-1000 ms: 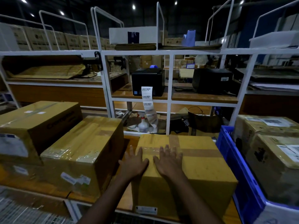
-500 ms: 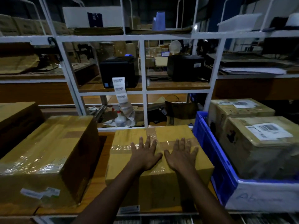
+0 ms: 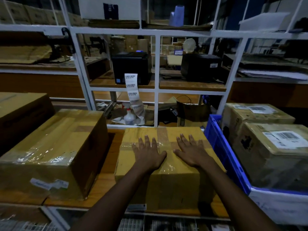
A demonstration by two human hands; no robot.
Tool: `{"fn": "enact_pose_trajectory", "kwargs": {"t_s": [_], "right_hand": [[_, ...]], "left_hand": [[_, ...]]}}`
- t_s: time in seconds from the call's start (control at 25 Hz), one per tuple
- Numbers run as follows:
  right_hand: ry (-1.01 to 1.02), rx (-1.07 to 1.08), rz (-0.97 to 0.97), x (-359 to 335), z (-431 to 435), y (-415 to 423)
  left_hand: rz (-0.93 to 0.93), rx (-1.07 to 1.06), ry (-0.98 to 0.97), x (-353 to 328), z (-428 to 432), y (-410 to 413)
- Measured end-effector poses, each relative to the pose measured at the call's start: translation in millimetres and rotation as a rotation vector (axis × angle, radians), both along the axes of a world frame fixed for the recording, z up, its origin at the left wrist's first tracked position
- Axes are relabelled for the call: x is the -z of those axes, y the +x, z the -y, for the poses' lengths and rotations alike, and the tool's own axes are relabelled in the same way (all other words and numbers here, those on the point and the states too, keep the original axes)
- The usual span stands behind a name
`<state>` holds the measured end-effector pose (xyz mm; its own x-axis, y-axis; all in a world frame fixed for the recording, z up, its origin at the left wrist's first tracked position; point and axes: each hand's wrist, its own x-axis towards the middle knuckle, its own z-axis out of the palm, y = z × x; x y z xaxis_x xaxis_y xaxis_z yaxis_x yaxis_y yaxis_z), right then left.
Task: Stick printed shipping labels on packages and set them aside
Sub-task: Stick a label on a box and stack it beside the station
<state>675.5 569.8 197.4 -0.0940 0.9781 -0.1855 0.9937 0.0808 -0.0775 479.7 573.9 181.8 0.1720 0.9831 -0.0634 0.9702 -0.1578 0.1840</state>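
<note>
Hands flat, left hand [image 3: 148,152], right hand [image 3: 191,151], on taped box [image 3: 168,179], blue crate [image 3: 225,157] holding labelled boxes [image 3: 273,147]

This is a dim warehouse packing station. White metal racking [image 3: 156,90] holds two black label printers [image 3: 131,69], one feeding out a strip of barcode labels [image 3: 132,87]. Taped cardboard boxes [image 3: 55,147] crowd the wooden bench [image 3: 106,165], a blue plastic crate [image 3: 223,152] carries labelled parcels [image 3: 273,150], and stacked cartons [image 3: 20,14] fill the dark background under ceiling lights.
</note>
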Motion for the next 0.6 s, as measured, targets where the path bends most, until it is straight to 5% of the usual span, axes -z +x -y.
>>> {"fn": "enact_pose_trajectory", "kwargs": {"t_s": [0.32, 0.48, 0.6], "right_hand": [[0.015, 0.005, -0.022, 15, -7, 0], [0.284, 0.1, -0.432, 8, 26, 16], [0.535, 0.201, -0.351, 22, 66, 24]], "left_hand": [[-0.048, 0.002, -0.04, 6, -3, 1], [-0.068, 0.246, 0.007, 0, 15, -15], [-0.21, 0.403, 0.088, 2, 29, -39]]}}
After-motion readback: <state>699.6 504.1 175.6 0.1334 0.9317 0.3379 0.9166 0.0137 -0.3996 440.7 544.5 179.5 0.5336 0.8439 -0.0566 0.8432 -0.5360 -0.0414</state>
